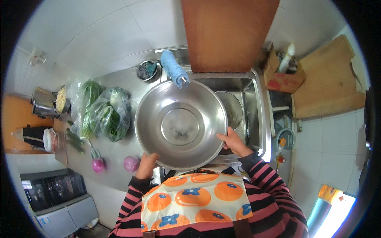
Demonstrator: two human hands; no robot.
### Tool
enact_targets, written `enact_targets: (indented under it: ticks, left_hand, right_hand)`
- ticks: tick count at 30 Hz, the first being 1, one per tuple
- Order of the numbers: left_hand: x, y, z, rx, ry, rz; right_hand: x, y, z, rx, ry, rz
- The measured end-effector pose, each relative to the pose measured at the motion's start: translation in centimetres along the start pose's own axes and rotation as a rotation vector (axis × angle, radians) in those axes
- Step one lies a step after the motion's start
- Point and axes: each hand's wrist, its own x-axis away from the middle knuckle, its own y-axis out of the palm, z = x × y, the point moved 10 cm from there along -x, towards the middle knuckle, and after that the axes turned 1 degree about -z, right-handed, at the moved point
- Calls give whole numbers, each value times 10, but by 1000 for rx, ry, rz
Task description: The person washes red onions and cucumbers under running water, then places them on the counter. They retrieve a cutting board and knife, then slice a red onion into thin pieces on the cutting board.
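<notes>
A wide stainless steel basin [205, 131] is held between my two hands, over the left part of the sink [251, 116]. My left hand [147, 165] grips its lower left rim with the thumb on top. On the right side of the rim, my right hand [234, 142] holds on in the same way. The inside of the basin looks bare apart from a dull, shadowed patch at its bottom. A light blue cloth [172, 67] wraps the faucet, whose metal tip reaches over the basin's far edge. Partly hidden behind the basin, a round metal vessel [236, 104] sits in the sink.
On the steel counter [114, 166] to the left lie bagged green vegetables [114, 119], cucumbers [74, 141] and two purple onions [131, 163]. A small bowl [146, 70] stands by the faucet. A large brown board [226, 35] leans behind the sink, with a cardboard box [282, 78] to its right.
</notes>
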Motion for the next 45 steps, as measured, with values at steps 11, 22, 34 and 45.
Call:
enact_targets:
  ticks: [11,22,34,45]
  left_hand:
    - [11,-46,-22,-15,81,168]
    - [28,-48,-40,-63,18,305]
    - [28,-37,-33,-153,-63,293]
    - [-13,-32,-29,-112,45,173]
  right_hand:
    - [-113,-9,-209,606,-756,93]
    - [-223,127,-265,823,-951,-493]
    - [-229,127,-245,227,-461,-857]
    - [-124,34,-122,-242,-125,-416]
